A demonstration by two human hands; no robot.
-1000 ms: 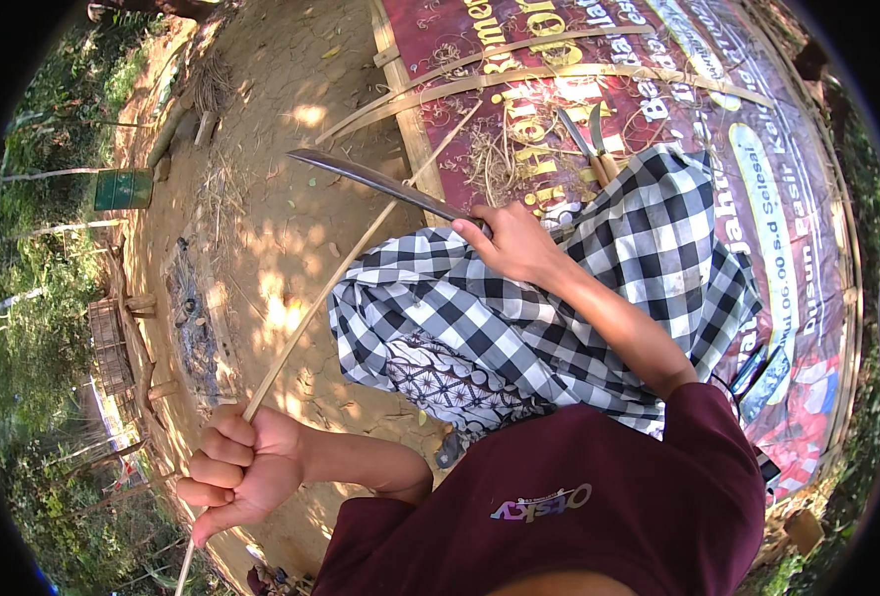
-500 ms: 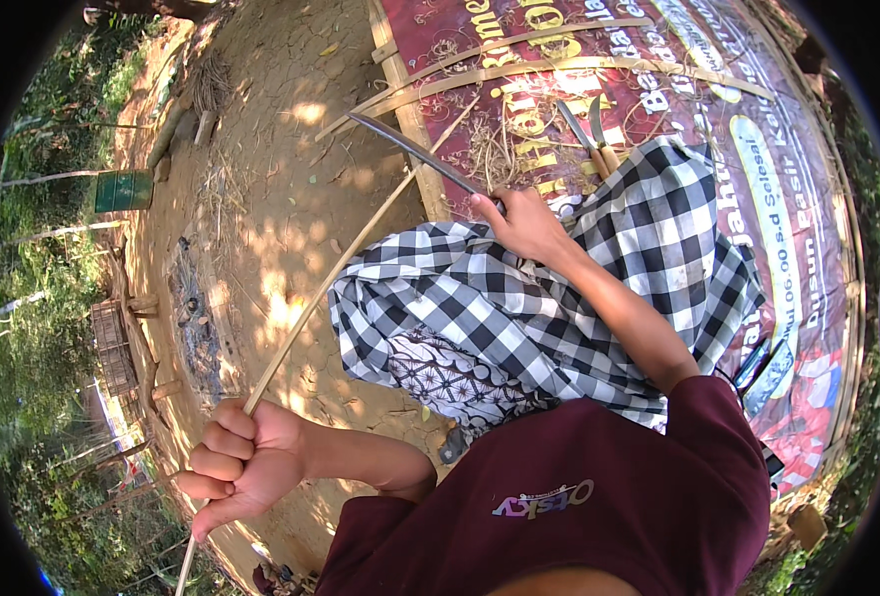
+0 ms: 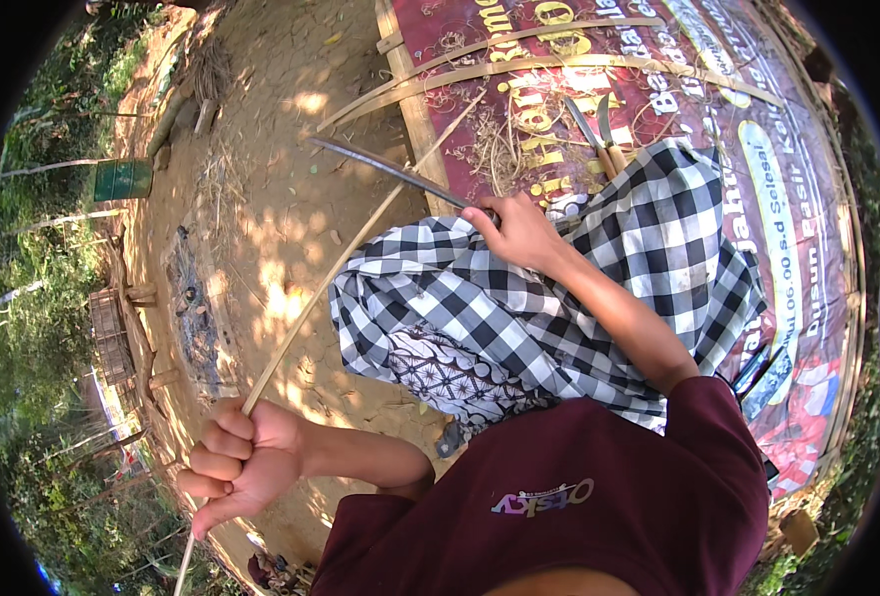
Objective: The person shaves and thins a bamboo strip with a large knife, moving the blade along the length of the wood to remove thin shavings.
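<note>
My left hand [image 3: 244,459] is closed in a fist around a long thin bamboo strip [image 3: 311,306], which runs up and to the right from the fist. The strip's far end reaches over the edge of the banner-covered platform. In my right hand [image 3: 521,233] is a long knife, its handle mostly hidden by the fingers. The dark narrow blade [image 3: 378,168] points left and slightly away, crossing the strip near its far part. Whether edge and strip touch, I cannot tell. Black-and-white checked cloth [image 3: 649,233] covers my lap under my right forearm.
A printed maroon banner [image 3: 693,119] covers the platform on the right. On it lie long bamboo strips [image 3: 549,65], curly shavings [image 3: 495,154] and two wooden-handled blades [image 3: 602,129]. Brown dirt ground [image 3: 291,189] stretches left, with a green container [image 3: 122,181] near the bushes.
The knife has swung so that its tip lies farther left and slightly lower, at a flatter angle. My right hand has shifted slightly left. The left fist keeps its place on the strip.
</note>
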